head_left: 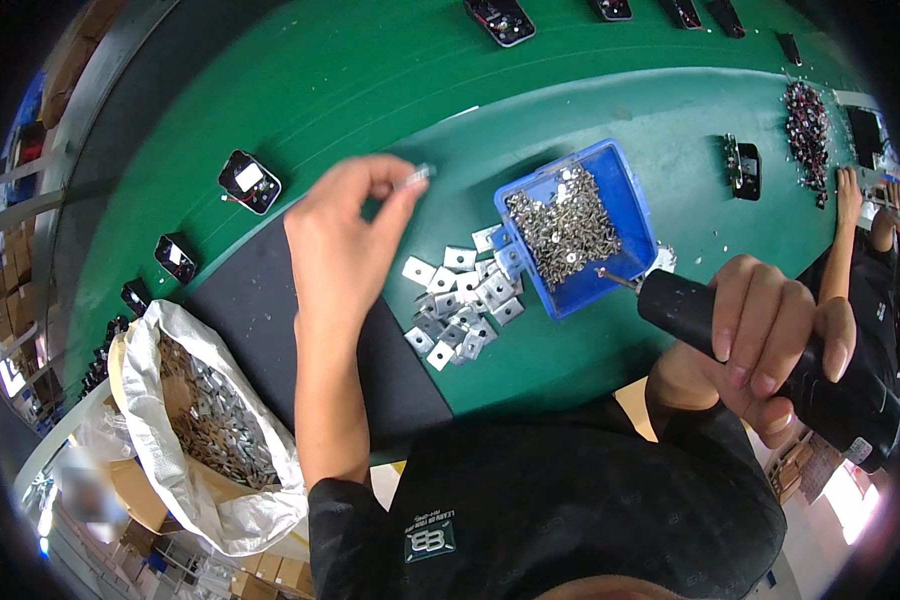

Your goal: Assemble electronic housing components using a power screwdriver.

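My left hand (340,235) is raised over the bench and closed in a pinch. Between thumb and forefinger it has a small shiny metal plate (419,176), seen nearly edge-on. My right hand (765,340) is wrapped round a black electric screwdriver (682,308), its bit pointing left. A small screw (604,272) appears to sit at the bit's tip, over the near right part of a blue bin (638,200). Many silver screws (562,225) fill much of that bin. Left of it lies a loose pile of square metal plates (462,300) with centre holes.
A white sack (150,400) of metal pieces stands at lower left beside a black mat (260,310). Black housings (250,182) lie along the green belt (370,80); another housing (748,172) lies right of the bin. A co-worker's hand (848,198) works at far right, near piled small parts (806,135).
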